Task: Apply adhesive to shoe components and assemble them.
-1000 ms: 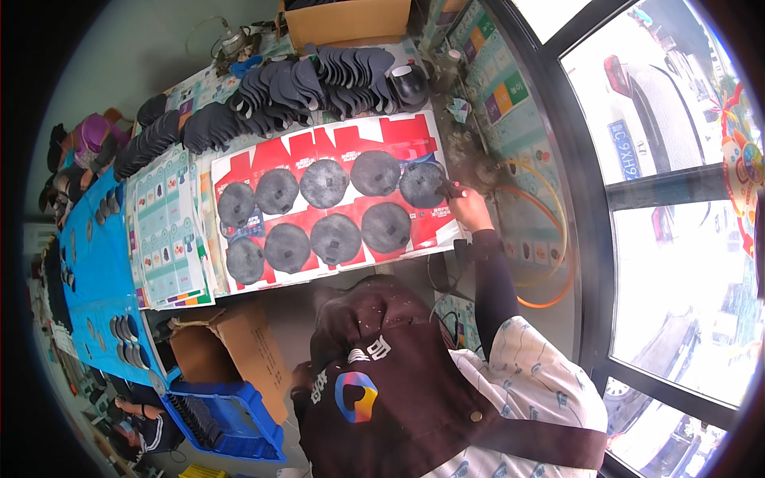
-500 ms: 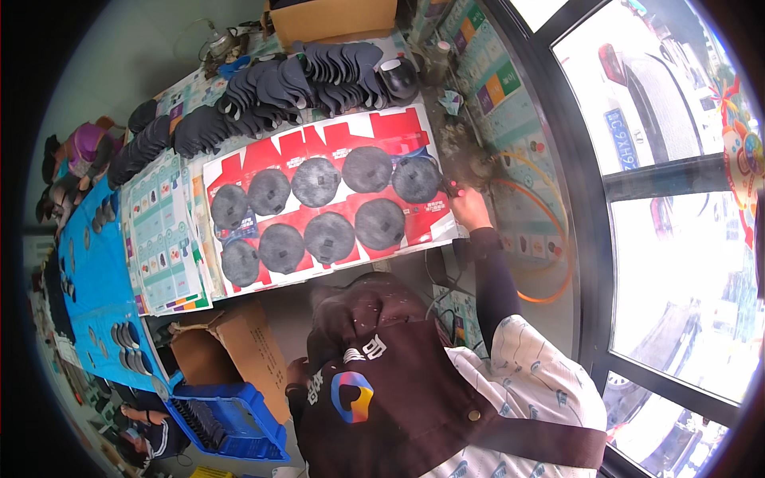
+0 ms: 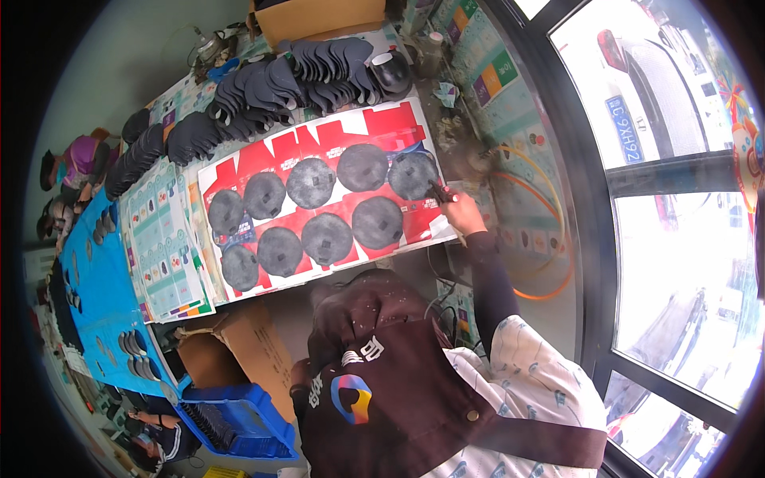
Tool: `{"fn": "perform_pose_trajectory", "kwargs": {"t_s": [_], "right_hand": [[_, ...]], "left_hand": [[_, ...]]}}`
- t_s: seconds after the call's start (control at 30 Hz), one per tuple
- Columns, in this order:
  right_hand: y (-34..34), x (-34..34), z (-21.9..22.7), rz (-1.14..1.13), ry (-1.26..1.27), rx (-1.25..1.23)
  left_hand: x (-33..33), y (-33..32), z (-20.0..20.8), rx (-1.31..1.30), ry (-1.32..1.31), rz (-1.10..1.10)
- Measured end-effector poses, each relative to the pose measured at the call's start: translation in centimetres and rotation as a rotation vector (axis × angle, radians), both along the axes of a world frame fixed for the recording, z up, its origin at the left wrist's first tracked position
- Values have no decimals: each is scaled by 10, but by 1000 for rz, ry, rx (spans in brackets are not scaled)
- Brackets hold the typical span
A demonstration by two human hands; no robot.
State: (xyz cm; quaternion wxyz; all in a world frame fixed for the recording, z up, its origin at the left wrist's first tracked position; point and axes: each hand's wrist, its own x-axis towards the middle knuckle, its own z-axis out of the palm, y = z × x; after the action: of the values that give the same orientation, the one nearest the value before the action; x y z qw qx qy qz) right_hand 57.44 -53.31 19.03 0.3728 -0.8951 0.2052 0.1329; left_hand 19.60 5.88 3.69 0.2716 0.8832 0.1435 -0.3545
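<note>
My right hand [image 3: 462,213] is closed around a small dark tool [image 3: 442,193] that looks like a spray gun; its details are blurred. The tool's tip reaches the lower right edge of a round dark grey disc [image 3: 413,175]; I cannot tell whether they touch. That disc ends the far row. More discs, such as one in the near row [image 3: 378,224], lie flat in two rows on a red and white printed cardboard sheet [image 3: 410,119]. Small square marks show on several of them. My left hand is not in view.
Overlapping dark curved pieces [image 3: 267,86] line the table's back, beside a glossy black rounded piece [image 3: 391,74]. An orange hose [image 3: 562,271] loops at the right, near the window frame [image 3: 594,263]. A cardboard box [image 3: 243,342] and blue crate [image 3: 243,422] stand below left.
My right hand and the tool have moved slightly left and nearer to me, bringing the tip against the disc's outline. The whole view has shifted a little. The discs keep their arrangement.
</note>
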Motion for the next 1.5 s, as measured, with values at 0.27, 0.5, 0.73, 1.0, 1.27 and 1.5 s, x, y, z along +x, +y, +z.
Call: {"fn": "perform_pose_trajectory", "kwargs": {"t_s": [0.27,0.5,0.73,1.0,1.27,1.5], "right_hand": [[-25,-14,-11,-108,-186,-58],[-38,-63,-88,178,-218,-405],[-2,-59,-93,89,-133,-711],[180,-25,-51,182,-366,-235],[375,-21,-43,140,-270,-67],[413,-14,-58,122,-198,-110]], "left_hand": [[21,-3,20,27,65,-3],[20,34,-3,-448,267,1098],[132,135,24,59,-318,762],[330,186,38,119,-700,247],[389,181,11,69,-765,-87],[389,168,15,153,-775,-25]]}}
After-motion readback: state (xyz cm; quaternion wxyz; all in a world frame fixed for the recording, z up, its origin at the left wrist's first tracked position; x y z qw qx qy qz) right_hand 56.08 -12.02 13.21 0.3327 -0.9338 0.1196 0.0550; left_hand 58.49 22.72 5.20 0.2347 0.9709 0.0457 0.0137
